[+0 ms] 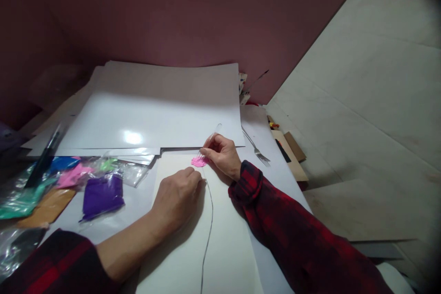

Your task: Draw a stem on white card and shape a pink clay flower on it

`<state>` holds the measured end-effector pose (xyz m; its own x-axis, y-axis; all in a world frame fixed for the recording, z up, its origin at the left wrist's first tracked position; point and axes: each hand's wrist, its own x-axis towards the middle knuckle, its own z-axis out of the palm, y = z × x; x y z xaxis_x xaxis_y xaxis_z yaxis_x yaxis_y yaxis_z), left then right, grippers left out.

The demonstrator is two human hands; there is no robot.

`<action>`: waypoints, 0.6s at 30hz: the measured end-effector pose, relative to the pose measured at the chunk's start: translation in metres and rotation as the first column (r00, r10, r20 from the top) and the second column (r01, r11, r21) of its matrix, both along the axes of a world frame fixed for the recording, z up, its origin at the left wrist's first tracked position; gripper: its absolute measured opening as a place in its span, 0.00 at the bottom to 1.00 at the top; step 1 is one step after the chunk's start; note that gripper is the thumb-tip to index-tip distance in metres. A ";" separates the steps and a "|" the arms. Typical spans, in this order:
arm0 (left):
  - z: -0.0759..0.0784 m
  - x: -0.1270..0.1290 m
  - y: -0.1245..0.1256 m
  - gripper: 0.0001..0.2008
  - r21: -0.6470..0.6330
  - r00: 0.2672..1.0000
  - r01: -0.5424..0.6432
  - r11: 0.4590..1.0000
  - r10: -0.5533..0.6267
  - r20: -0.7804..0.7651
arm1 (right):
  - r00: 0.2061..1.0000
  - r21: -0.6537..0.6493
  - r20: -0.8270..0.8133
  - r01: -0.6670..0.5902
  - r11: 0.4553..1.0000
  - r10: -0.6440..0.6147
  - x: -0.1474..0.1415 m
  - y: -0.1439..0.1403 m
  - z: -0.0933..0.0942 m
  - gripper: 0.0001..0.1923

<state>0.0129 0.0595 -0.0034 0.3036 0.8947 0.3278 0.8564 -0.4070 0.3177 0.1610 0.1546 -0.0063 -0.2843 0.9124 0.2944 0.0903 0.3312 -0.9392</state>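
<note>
A pale sheet of paper (230,239) with a long curved pencil-like line lies in front of me. Near its top edge sits a small flattened patch of pink clay (198,161). My right hand (222,154) pinches a clear plastic fork (217,128), its tines at the pink clay and its handle end sticking up past the fingers. Just below the clay, my left hand (181,195) rests on the paper with its fingers curled in. Whatever its fingertips may hold is hidden.
Bags of coloured clay, purple (102,195), brown (48,206) and others, lie at left with a dark pen-like object (43,158). Large white sheets (165,105) are stacked behind. A metal fork (255,147) lies at right, near the table edge.
</note>
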 end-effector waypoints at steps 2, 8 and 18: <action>0.001 0.000 0.000 0.13 -0.006 1.000 0.001 1.000 -0.001 -0.007 | 1.000 0.017 0.013 -0.007 1.000 0.007 0.000 0.000 0.000 0.07; -0.001 0.001 0.000 0.13 0.000 1.000 0.001 1.000 -0.001 -0.013 | 0.999 0.047 0.033 -0.011 0.999 0.010 0.000 -0.002 0.002 0.07; -0.001 0.001 0.002 0.13 0.010 1.000 -0.009 1.000 0.009 -0.014 | 0.998 0.125 0.067 -0.020 0.992 0.012 0.001 -0.004 0.004 0.07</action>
